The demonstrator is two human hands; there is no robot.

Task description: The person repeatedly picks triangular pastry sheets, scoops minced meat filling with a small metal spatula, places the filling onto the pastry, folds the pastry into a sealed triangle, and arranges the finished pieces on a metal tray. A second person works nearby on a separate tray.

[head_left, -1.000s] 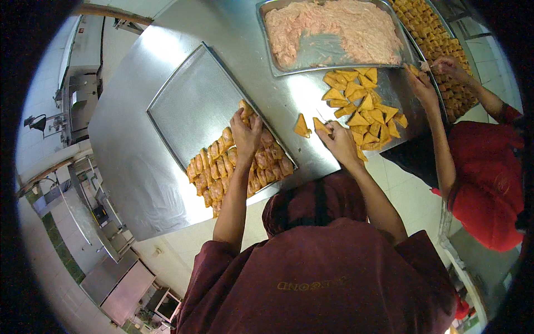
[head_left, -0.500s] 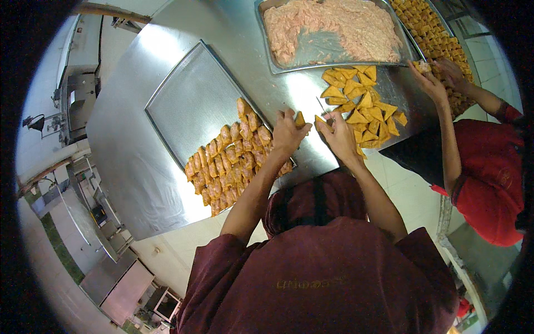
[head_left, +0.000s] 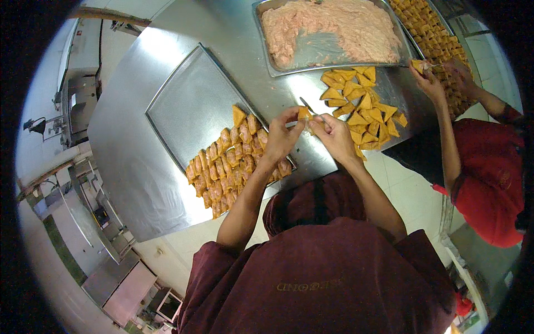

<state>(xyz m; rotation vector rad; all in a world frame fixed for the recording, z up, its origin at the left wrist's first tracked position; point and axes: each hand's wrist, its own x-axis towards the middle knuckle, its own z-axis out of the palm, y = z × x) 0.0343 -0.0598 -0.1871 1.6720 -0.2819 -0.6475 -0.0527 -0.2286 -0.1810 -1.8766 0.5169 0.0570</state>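
Both my hands meet above the steel table, between the mesh tray (head_left: 186,94) and a heap of fried tofu triangles (head_left: 384,114). Closed fingers of my left hand (head_left: 285,136) grip a small golden-brown fried tofu piece (head_left: 303,113). My right hand (head_left: 335,137) is closed around a thin metal utensil (head_left: 304,103), its tip pointing up and left past the tofu. The right fingertips touch or nearly touch the tofu; the exact contact is hidden. Rows of tofu pieces with pink filling (head_left: 225,167) cover the tray's near part, beside my left forearm.
A deep steel pan (head_left: 272,65) of pink minced filling (head_left: 356,28) stands at the far side. On the right, a co-worker's hand (head_left: 429,83) holds a tofu piece, near another tray packed with tofu pieces (head_left: 431,28). The steel table (head_left: 125,145) extends left.
My hands have come together from slightly apart, bringing the utensil and tofu close to each other. The utensil now tilts over the tofu piece. The co-worker's hands have shifted slightly.
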